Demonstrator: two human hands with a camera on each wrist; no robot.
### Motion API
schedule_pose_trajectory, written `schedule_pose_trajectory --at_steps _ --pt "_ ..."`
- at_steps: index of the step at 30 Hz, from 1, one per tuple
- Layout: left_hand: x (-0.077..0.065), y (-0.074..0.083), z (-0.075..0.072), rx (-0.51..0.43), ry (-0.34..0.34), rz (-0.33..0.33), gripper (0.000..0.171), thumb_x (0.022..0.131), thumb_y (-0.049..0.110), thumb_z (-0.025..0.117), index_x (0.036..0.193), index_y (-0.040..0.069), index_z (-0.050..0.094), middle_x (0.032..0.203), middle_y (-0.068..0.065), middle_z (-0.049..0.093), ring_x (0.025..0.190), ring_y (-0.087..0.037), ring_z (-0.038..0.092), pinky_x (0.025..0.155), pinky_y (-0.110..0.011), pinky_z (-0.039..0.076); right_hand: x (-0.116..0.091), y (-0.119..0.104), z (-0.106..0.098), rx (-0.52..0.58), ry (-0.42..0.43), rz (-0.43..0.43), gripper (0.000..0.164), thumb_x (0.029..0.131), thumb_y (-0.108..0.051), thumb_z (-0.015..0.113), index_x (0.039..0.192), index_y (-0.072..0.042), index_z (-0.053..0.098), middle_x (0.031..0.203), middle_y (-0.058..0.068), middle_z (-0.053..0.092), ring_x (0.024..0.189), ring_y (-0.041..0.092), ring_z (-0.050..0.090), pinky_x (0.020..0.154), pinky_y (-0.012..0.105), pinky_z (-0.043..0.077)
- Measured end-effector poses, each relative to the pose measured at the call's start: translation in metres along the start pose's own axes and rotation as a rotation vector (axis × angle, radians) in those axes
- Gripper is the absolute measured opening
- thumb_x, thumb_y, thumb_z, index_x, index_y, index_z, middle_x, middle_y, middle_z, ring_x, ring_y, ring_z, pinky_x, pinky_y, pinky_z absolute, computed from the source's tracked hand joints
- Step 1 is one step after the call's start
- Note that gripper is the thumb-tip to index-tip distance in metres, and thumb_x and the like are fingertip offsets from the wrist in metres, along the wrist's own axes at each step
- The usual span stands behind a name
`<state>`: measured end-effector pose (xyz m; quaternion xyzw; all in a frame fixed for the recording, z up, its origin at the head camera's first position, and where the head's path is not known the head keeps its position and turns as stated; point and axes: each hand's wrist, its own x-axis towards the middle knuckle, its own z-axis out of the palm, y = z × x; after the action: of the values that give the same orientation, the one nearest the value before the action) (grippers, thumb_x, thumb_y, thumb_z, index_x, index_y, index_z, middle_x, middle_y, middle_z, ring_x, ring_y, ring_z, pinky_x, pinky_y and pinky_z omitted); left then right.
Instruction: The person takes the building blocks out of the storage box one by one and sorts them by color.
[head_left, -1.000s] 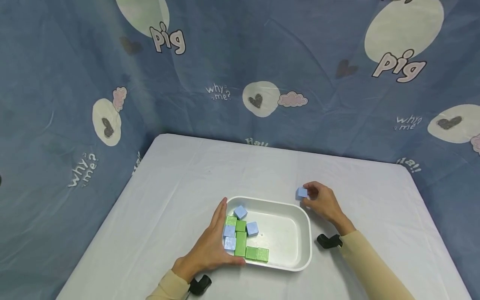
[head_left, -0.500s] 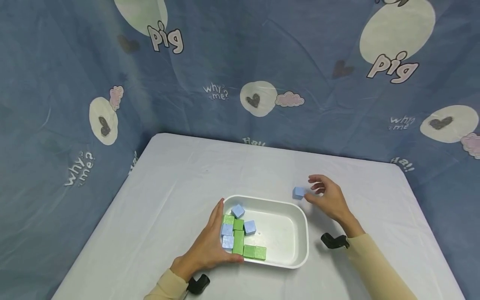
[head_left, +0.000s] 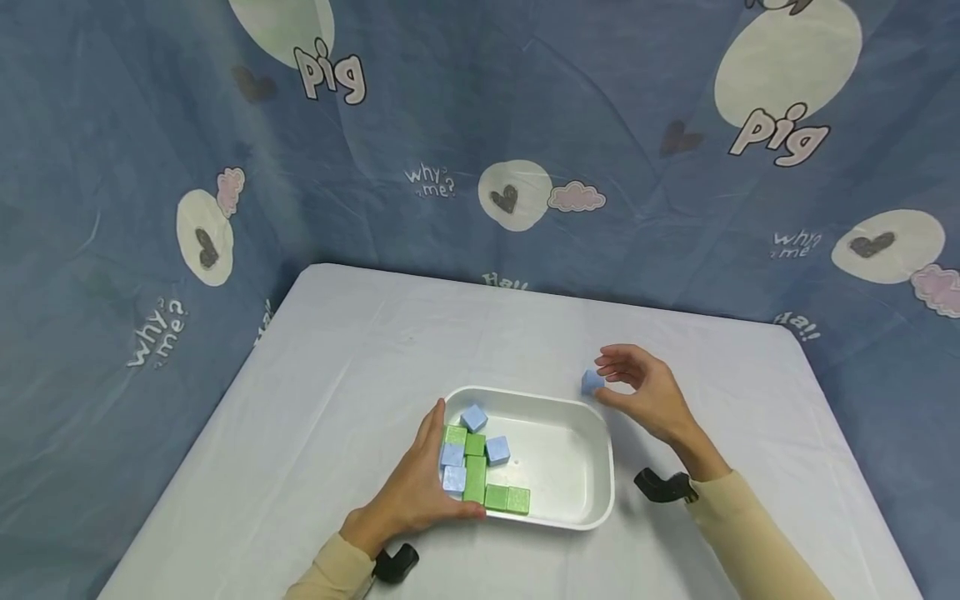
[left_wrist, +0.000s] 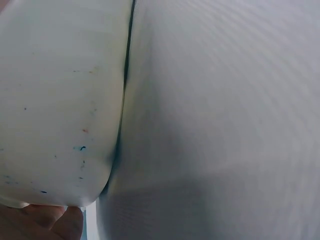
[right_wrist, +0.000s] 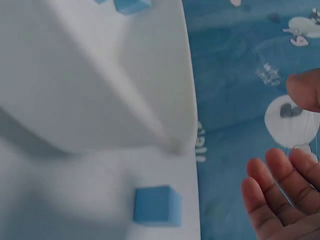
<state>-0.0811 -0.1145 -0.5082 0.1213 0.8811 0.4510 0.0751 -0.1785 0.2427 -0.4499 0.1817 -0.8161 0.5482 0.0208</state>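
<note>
My left hand (head_left: 420, 479) grips the left end of a white rectangular tray (head_left: 566, 471), thumb along the near side and fingers along the left wall. In the left wrist view its fingers (left_wrist: 70, 220) show at the bottom corner, beside the tray's outer wall (left_wrist: 55, 100). A single blue cube (head_left: 592, 382) sits on the table behind the tray. My right hand (head_left: 648, 396) hovers just right of it, thumb and fingers spread, fingertips partly overlapping it. The right wrist view shows that cube (right_wrist: 157, 206) apart from the loosely bent fingers (right_wrist: 267, 192).
Inside the tray, several blue cubes (head_left: 497, 451) and green blocks (head_left: 474, 479) cluster at the left and along the near wall. A white cloth covers the table (head_left: 390, 350); a blue printed curtain (head_left: 420, 225) stands behind it. Each wrist carries a black mount (head_left: 663, 485).
My right hand has let go of the blue cube, opened and drawn back to the right, then come slightly left over it again. The left hand keeps its grip on the tray.
</note>
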Motion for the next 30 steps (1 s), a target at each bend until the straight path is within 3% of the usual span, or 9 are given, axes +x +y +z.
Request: schedule_pose_trajectory --at_steps 10,18,25,30 --pt "0.001 -0.003 0.001 -0.010 0.013 0.011 0.159 0.049 0.061 0.097 0.164 0.009 0.002 0.169 -0.014 0.010 0.146 -0.038 0.031 0.113 -0.054 0.034 0.002 -0.019 0.026 0.034 -0.094 -0.002 0.054 0.079 -0.002 0.086 0.128 -0.003 0.062 0.116 0.010 0.067 0.107 0.041 0.063 0.095 0.041 0.053" --pt "0.001 -0.005 0.001 -0.018 0.010 0.018 0.158 0.050 0.061 0.097 0.164 0.007 0.001 0.169 -0.014 0.009 0.148 -0.038 0.028 0.114 -0.054 0.032 0.000 -0.027 0.043 0.086 -0.141 -0.022 0.055 0.080 -0.002 0.085 0.129 -0.003 0.061 0.118 0.011 0.066 0.108 0.045 0.062 0.096 0.040 0.052" --pt "0.001 -0.005 0.001 -0.028 0.009 0.016 0.159 0.049 0.060 0.097 0.164 0.007 0.001 0.169 -0.014 0.009 0.148 -0.037 0.028 0.115 -0.054 0.032 0.003 -0.027 0.057 0.020 -0.137 -0.004 0.056 0.078 -0.001 0.086 0.128 -0.004 0.061 0.117 0.010 0.067 0.108 0.037 0.064 0.096 0.047 0.052" --pt "0.001 -0.005 0.001 -0.034 0.008 0.021 0.159 0.050 0.060 0.097 0.164 0.007 0.000 0.169 -0.013 0.010 0.147 -0.034 0.030 0.116 -0.052 0.031 0.007 -0.033 0.071 -0.009 -0.156 -0.005 0.057 0.076 0.006 0.084 0.128 0.002 0.060 0.117 0.017 0.066 0.107 0.042 0.063 0.096 0.055 0.050"
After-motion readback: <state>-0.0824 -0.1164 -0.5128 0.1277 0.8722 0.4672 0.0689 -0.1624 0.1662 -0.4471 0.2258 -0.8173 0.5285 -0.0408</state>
